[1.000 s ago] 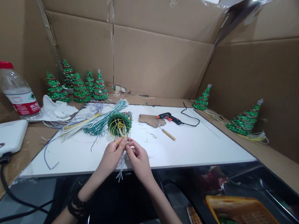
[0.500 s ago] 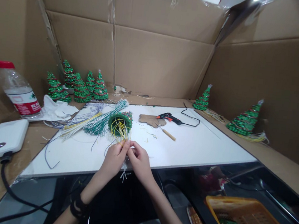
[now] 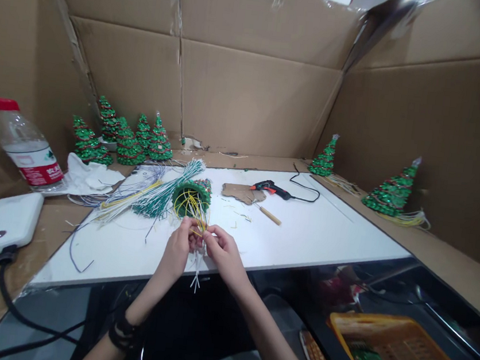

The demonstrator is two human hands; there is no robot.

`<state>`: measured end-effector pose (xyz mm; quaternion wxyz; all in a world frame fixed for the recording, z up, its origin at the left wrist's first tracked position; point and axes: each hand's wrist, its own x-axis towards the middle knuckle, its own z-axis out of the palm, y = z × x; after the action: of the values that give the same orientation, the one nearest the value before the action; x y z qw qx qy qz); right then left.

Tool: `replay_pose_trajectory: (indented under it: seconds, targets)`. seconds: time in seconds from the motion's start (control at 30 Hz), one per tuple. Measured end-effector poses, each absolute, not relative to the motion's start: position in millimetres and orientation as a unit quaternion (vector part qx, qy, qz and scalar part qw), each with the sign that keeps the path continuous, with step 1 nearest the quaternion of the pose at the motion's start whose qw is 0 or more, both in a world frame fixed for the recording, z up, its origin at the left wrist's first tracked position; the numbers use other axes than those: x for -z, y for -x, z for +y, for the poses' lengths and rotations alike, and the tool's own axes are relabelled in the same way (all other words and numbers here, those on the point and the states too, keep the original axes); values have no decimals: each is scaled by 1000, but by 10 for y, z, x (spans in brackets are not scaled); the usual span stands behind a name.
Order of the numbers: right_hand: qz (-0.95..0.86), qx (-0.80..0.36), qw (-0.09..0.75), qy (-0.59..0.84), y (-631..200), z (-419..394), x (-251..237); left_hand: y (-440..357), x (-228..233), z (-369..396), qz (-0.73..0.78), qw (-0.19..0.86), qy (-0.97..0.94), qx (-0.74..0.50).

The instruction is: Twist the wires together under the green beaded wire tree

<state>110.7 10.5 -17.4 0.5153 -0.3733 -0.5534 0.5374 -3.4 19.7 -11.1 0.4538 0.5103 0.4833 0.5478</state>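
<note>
Hands (image 3: 176, 249) (image 3: 223, 252) slightly apart, wires (image 3: 198, 212) yellow-and-white

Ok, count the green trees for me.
8: five trees at the back left, two trees at the right, one tipped tree on the white board; the basket may hide more.

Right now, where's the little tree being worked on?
In the head view, the little tree lies on the white board, slightly left of centre, just beyond the person's fingers, right of the green wires.
</note>
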Motion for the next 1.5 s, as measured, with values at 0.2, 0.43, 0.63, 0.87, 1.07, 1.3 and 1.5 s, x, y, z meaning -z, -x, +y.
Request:
replay_pose_trajectory:
  seconds: [0.2,0.43,0.63,0.87,1.07,1.3,1.5]
  targets:
    - [-552,-548,508,370,-1132,113,142,45,77,195,467,451,-482,-588]
    - [-546,-557,506,368,-1130,105,106,63,96,196,458,479,-461,-590]
    - [-542,-557,508,372,-1134,108,96,57,75,191,441,494,-460,-591]
    - [-526,-572,526,347,-1146,133,132,78,43,161,397,534,-469,-581]
    - [-504,-588,533,341,-1155,137,105,71,26,159,383,531,-455,-603]
    - [-507,-580,538,342,-1158,152,131,78,31,174,391,532,-453,-599]
    - [-515,-554,540,369,-1123,156,177,74,6,177,410,530,-498,-552]
